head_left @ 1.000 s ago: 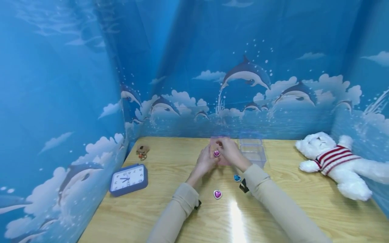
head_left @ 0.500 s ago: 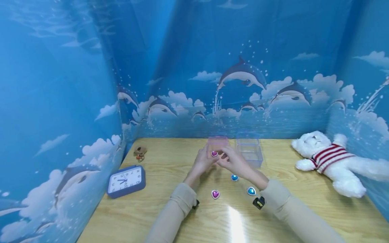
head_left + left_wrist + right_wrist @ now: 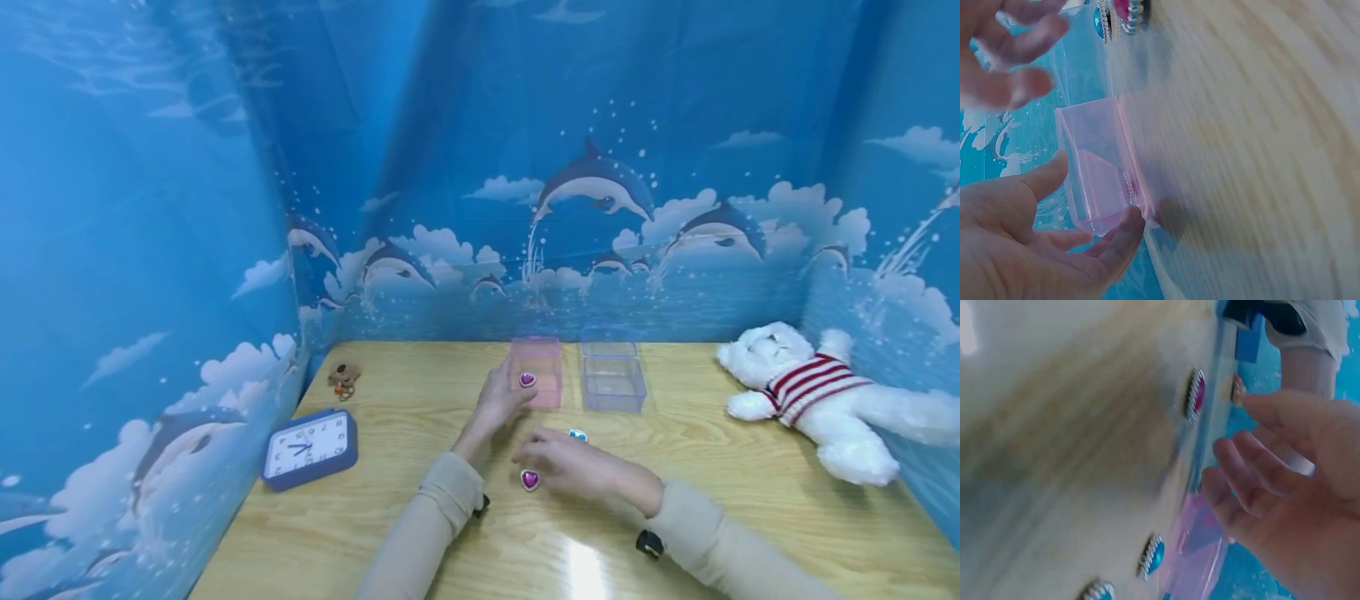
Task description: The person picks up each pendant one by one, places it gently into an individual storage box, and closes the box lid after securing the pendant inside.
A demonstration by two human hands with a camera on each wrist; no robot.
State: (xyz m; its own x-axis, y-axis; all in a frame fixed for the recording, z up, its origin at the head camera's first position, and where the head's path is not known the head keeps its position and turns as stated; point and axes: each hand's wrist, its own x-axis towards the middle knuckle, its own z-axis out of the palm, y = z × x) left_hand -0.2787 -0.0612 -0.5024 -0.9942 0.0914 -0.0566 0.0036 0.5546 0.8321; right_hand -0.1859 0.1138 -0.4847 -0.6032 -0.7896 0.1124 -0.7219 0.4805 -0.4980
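My left hand (image 3: 501,402) is at the left side of a clear pink box (image 3: 551,392), its fingers touching the lower corner in the left wrist view. Inside that box lies a pink heart gem (image 3: 527,379) with a silver beaded edge. Fingers loosely bent and holding nothing, my right hand (image 3: 581,465) hovers over the table beside a second pink heart gem (image 3: 530,480). A blue gem (image 3: 577,435) shows partly behind the right hand. In the right wrist view there are two blue gems, the nearer one (image 3: 1099,591) cut off by the frame's lower edge.
A clear purple box (image 3: 615,387) with its lid up stands right of the pink one. On the left are a blue clock (image 3: 311,448) and a small brown bear keychain (image 3: 344,379). A white teddy bear (image 3: 813,392) lies at the right. A dolphin-printed curtain (image 3: 480,167) surrounds the table.
My right hand has withdrawn from the pink box toward the front, down to the pink heart gem on the table. The left hand stays at the box. One blue gem is now hidden in the head view.
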